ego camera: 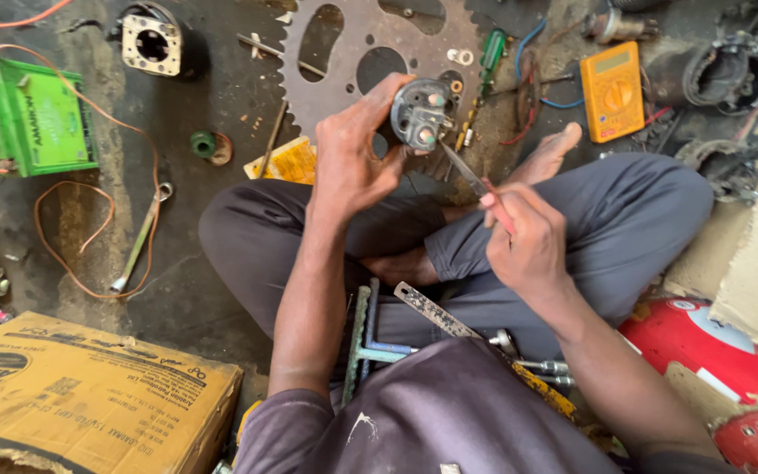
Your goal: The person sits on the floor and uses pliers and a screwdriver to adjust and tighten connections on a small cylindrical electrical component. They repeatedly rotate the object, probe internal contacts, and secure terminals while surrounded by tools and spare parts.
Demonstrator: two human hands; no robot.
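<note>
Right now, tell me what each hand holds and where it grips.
The left hand grips the small round grey electrical part by its side. The right hand grips the screwdriver by its red handle, tip at the part.

Grimy dark floor (195, 290), seemingly concrete, daylight

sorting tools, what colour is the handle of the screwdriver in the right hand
Red, on the slim metal-shaft screwdriver gripped in the right hand; the head view shows it.
</note>
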